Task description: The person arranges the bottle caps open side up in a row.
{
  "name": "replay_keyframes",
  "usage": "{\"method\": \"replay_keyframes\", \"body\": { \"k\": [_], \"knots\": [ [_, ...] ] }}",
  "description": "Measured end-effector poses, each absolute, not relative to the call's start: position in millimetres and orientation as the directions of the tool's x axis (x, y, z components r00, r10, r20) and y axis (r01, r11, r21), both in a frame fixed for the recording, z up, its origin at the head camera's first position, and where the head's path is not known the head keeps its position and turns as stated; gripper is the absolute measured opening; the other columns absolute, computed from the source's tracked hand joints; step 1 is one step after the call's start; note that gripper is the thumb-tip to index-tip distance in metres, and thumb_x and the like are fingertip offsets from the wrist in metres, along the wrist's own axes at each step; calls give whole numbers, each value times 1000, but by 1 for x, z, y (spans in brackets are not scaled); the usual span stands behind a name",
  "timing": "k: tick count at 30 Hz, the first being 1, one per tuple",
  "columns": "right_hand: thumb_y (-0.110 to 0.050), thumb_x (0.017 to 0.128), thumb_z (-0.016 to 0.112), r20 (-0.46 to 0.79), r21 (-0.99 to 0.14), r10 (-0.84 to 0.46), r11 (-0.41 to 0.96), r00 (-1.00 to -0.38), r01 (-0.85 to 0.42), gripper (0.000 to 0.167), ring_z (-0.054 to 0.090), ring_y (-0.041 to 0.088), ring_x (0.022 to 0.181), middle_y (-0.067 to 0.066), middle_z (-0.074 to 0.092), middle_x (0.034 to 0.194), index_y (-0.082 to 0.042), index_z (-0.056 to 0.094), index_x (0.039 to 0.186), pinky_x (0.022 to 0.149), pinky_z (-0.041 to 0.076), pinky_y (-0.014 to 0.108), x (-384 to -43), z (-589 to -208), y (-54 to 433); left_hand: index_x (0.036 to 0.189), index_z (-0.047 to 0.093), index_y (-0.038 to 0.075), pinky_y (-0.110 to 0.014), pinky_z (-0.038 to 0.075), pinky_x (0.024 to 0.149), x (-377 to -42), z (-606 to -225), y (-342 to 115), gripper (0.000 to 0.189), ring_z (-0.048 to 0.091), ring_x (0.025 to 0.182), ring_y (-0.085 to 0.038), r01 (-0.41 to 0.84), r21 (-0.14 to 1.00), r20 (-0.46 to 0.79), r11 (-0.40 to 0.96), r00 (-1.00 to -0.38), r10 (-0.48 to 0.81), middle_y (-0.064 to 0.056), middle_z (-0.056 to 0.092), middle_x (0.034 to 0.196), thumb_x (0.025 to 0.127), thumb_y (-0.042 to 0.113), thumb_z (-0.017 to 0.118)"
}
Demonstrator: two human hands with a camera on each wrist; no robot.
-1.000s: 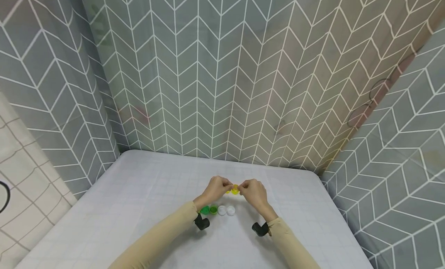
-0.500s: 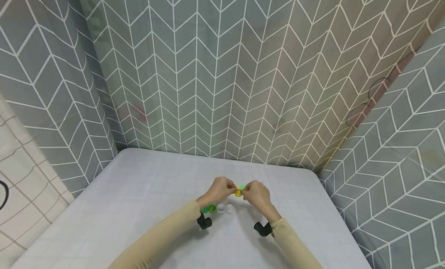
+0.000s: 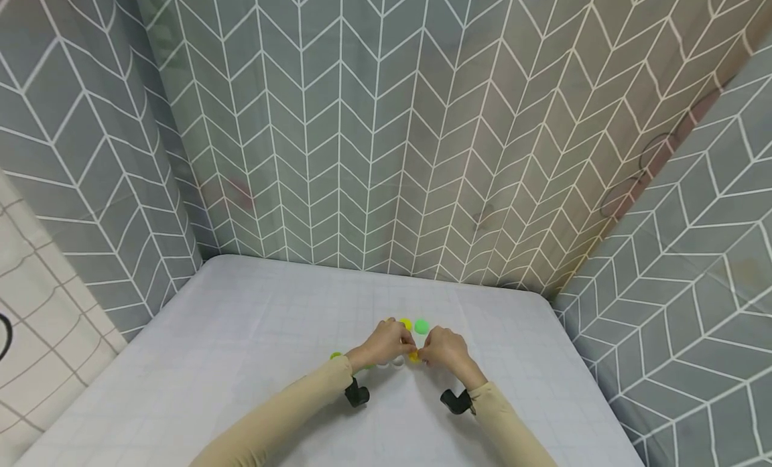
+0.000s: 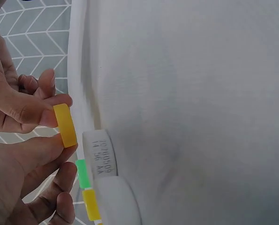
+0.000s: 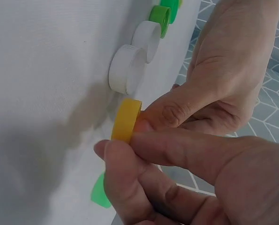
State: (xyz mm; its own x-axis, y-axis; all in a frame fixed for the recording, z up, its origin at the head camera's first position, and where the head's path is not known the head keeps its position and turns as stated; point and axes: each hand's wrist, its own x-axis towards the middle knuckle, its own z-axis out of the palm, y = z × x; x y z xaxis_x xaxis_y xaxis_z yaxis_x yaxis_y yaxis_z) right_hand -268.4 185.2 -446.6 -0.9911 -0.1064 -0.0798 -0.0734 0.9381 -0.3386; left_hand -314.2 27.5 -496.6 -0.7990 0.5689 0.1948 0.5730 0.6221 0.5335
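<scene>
In the head view, the left hand [image 3: 386,341] and right hand [image 3: 445,347] meet at a yellow cap [image 3: 414,357]; in the left wrist view, both pinch its edges; in the right wrist view, it is near a white cap [image 5: 121,69].

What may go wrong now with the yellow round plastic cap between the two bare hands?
The yellow round plastic cap could slip, because the left hand and right hand seem to pinch only its edges. It might bump the nearer round white plastic cap, which is close beside it.
</scene>
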Motion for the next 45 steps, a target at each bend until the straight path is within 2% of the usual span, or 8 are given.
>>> {"method": "replay_keyframes", "body": {
  "k": [11,31,35,39,45],
  "knots": [
    [-24,78,75,-153,-315,-135,946,-979,-81,24,47,13,54,-3,57,54,-13,66,59,51,33,25,-269,-451,186,86,79,21,-29,37,80,-312,-500,31,6,54,76,2,578,517,156,631,-789,595,15,72,78,84,24,74],
    [-20,82,72,-134,-316,-149,943,-980,-100,28,40,9,48,-6,48,46,-9,66,57,47,28,22,-263,-456,182,87,80,20,-23,38,74,-309,-502,27,9,60,75,4,552,550,154,627,-805,573,14,74,79,83,27,75],
    [-23,84,70,-137,-313,-142,945,-980,-93,30,40,9,48,-6,48,46,-9,67,57,47,28,22,-263,-456,182,89,80,20,-27,39,78,-309,-502,27,10,61,78,3,546,549,150,633,-809,568,14,75,81,84,26,74],
    [-24,85,68,-140,-310,-133,947,-981,-84,31,41,11,47,-5,49,46,-9,66,58,48,29,24,-263,-457,182,92,79,19,-31,39,80,-308,-500,26,13,58,71,3,534,551,134,642,-815,563,13,75,82,87,27,71],
    [-33,87,66,-112,-306,-116,949,-987,-77,33,46,13,50,-4,52,50,-12,66,61,53,32,29,-266,-456,186,95,78,12,-20,45,64,-307,-490,21,18,54,62,2,486,636,100,599,-822,560,5,75,84,92,24,66]
  ]
}}
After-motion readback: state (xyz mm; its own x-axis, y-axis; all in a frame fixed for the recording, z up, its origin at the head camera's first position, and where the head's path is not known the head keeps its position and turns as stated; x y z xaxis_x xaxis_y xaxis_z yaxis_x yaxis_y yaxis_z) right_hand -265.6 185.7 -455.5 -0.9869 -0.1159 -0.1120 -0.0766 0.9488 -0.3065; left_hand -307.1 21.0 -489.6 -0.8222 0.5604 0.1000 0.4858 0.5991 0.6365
